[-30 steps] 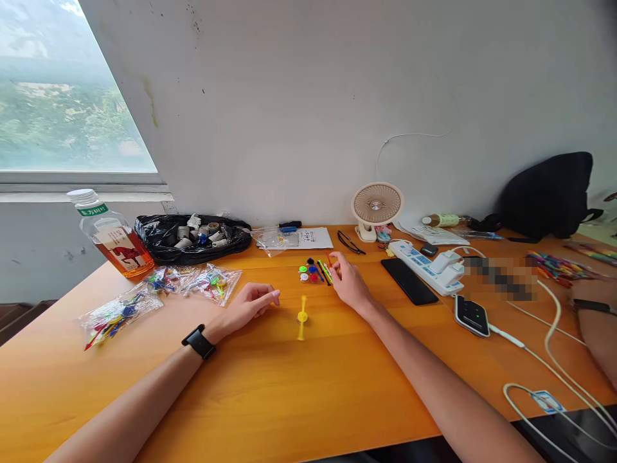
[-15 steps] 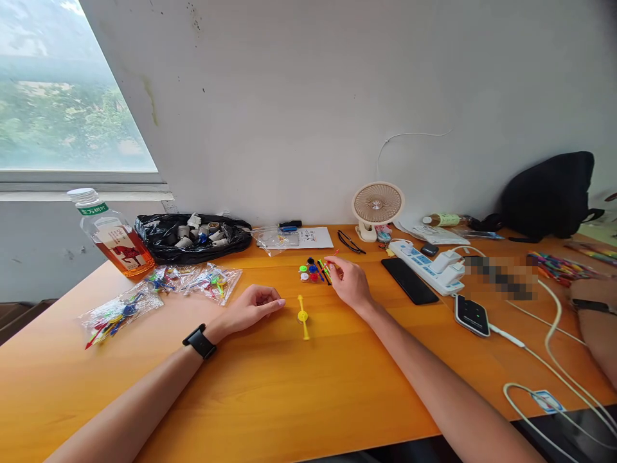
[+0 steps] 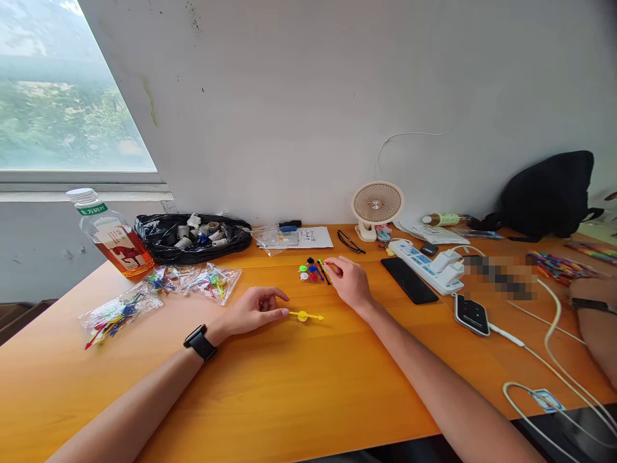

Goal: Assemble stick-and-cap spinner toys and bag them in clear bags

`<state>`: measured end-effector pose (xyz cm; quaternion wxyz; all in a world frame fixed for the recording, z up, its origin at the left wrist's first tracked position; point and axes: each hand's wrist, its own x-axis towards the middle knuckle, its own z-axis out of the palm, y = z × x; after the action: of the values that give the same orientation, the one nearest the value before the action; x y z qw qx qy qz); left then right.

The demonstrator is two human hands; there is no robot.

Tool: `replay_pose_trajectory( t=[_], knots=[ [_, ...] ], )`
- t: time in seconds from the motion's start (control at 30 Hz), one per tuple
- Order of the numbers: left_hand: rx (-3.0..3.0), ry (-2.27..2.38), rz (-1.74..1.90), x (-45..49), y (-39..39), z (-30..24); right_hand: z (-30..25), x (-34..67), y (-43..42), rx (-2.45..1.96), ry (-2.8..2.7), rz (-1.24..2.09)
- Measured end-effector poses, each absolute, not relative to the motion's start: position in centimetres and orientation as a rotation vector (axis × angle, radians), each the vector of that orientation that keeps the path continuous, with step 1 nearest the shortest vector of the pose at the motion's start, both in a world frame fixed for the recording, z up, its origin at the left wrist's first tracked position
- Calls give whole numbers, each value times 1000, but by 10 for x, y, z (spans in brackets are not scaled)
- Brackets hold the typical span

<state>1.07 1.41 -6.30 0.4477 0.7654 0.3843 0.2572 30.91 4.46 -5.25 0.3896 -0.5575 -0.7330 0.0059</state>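
A yellow piece [image 3: 303, 316], a small disc on a thin stick, lies crosswise on the orange table [image 3: 289, 386]. My left hand [image 3: 254, 310] rests beside it, fingers loosely curled and apart, with the index tip at the stick's left end. Farther back, my right hand [image 3: 350, 281] is pinched at the edge of a small heap of coloured discs and sticks [image 3: 312, 271], thumb and forefinger closed on a thin stick. A black watch [image 3: 199, 341] is on my left wrist.
At the left are clear bags of coloured pieces [image 3: 211, 281], a tea bottle [image 3: 114, 241] and a black bag [image 3: 193, 236]. A fan [image 3: 376, 206], glasses [image 3: 351, 242], a phone [image 3: 409, 280], a power strip [image 3: 427, 263] and cables [image 3: 544, 360] lie to the right. Another person's hand [image 3: 595, 308] is at the right edge.
The yellow piece has turned from pointing along my view to lying crosswise, and my left fingertips have moved up to its end. My right hand has closed at the heap.
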Motion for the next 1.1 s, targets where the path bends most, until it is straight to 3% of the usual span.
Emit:
replay_pose_trajectory(
  t=[0.53,0.83,1.1],
  knots=[
    [1995,1067,780,14,12,-66,-54,308,43,-1468,-1911,77],
    [2244,1480,934,9,11,-67,-54,307,41,-1631,-1972,15],
    [2349,1600,699,16,6,-62,-53,308,42,-1670,-1996,-85]
  ],
)
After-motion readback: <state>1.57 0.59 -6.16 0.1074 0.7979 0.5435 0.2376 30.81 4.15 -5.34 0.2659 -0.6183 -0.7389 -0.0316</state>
